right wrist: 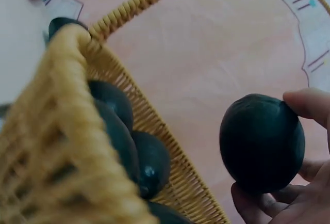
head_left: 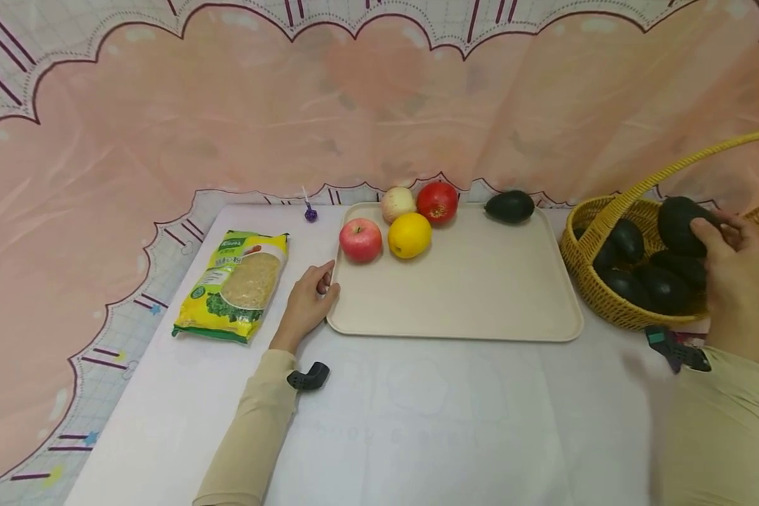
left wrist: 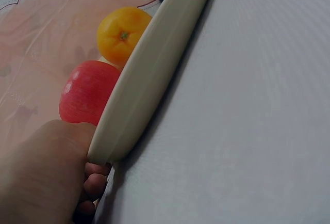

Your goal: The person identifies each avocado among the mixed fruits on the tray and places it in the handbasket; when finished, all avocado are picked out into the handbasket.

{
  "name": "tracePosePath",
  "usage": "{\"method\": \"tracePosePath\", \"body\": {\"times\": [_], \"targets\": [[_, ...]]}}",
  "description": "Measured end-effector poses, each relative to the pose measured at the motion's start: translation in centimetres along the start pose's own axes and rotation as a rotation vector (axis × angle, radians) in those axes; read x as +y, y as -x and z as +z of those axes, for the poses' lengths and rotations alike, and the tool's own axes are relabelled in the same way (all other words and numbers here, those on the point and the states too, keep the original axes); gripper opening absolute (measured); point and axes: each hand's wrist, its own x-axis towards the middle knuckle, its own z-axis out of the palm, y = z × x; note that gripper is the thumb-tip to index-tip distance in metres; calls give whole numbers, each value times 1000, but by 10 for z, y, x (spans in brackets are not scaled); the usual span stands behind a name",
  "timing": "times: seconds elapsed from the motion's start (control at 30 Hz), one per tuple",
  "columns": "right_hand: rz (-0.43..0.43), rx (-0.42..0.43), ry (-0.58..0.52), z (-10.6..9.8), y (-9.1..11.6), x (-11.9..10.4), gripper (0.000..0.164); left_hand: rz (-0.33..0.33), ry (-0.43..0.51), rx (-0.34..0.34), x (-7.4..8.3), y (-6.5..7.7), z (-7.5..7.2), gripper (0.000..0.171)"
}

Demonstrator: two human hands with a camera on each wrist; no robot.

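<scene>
My right hand (head_left: 736,256) grips a dark green avocado (head_left: 684,225) between thumb and fingers, over the right part of the wicker basket (head_left: 607,313). In the right wrist view, this avocado (right wrist: 262,143) is held apart from the basket wall. Several more avocados (head_left: 665,289) lie inside the basket. My left hand (head_left: 306,299) holds the left edge of the beige tray (head_left: 474,302); in the left wrist view, the thumb is at the rim and curled fingers (left wrist: 95,185) show below it. One avocado (head_left: 509,206) lies at the tray's back right.
On the tray's left side sit a red apple (head_left: 360,240), a yellow fruit (head_left: 410,235), a pale fruit (head_left: 398,204) and a pomegranate (head_left: 437,203). A yellow-green food bag (head_left: 234,286) lies left of the tray. Behind it is a small purple-wrapped lollipop (head_left: 310,212). The basket handle (head_left: 689,161) arches high.
</scene>
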Motion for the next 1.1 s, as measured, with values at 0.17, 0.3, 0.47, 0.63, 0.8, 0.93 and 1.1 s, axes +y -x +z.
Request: {"method": "tracePosePath", "body": {"times": [0.17, 0.3, 0.47, 0.63, 0.8, 0.93, 1.1], "targets": [[-10, -59, 373, -13, -33, 6, 43, -7, -9, -2, -1, -1, -1, 45], [-56, -96, 602, -35, -84, 29, 51, -3, -10, -5, -1, -1, -1, 45], [-40, -149, 717, -45, -119, 41, 56, -1, -4, 1, -1, 0, -1, 45], [0, -199, 823, -27, -92, 20, 51, -1, -7, 1, -1, 0, 0, 45], [-44, -228, 961, -11, -63, 2, 60, 3, -11, 1, 0, 0, 0, 44], [-56, -273, 1046, -6, -64, -1, 75, 2, -9, 3, 0, 0, 0, 45], [-47, -334, 1091, -3, -67, -3, 83, -5, 3, 5, 0, 0, -1, 45]]}}
